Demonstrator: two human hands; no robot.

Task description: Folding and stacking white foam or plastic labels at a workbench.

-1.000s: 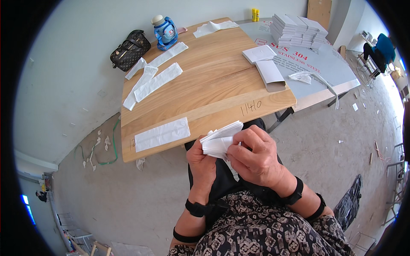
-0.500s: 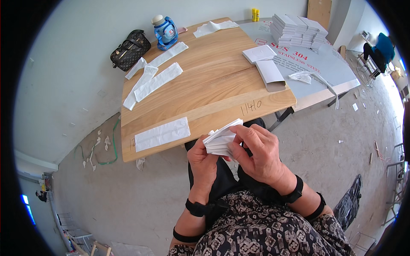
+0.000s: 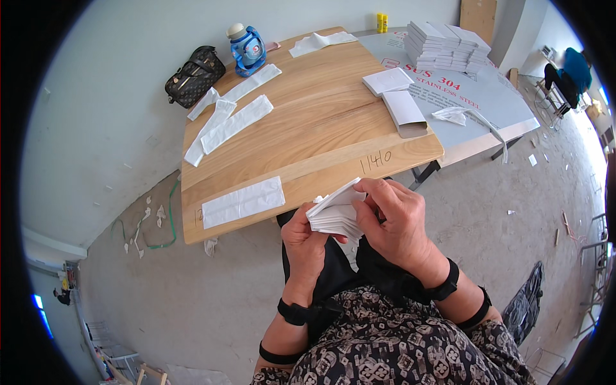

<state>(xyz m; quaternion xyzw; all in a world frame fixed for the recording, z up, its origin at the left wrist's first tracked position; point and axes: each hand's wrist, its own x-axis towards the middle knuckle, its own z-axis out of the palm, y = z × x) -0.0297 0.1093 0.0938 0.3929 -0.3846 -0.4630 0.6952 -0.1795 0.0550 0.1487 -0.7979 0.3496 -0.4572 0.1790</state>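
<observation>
My left hand (image 3: 304,242) is closed round the left end of a stack of white folded paper sheets (image 3: 336,219), held over my lap just off the table's near edge. At the stack's right end my right hand (image 3: 399,226) pinches it, index finger and thumb bent on the upper sheets. A gap shows between the top sheets and the layered ones below. The left fingertips are partly hidden beneath the stack. Nearest on the wooden table (image 3: 308,122) lies a flat white paper strip (image 3: 244,202).
More white strips (image 3: 237,122) lie toward the back left, by a dark handbag (image 3: 195,77) and blue bottle (image 3: 248,51). White boxes (image 3: 404,112) rest at the table's right edge. Stacked white boxes (image 3: 446,48) and yellow tubes (image 3: 382,23) stand behind. A person (image 3: 571,74) sits far right.
My right hand has shifted slightly right and up along the stack, its thumb now farther from the left hand. The gap between the upper and lower sheets looks wider.
</observation>
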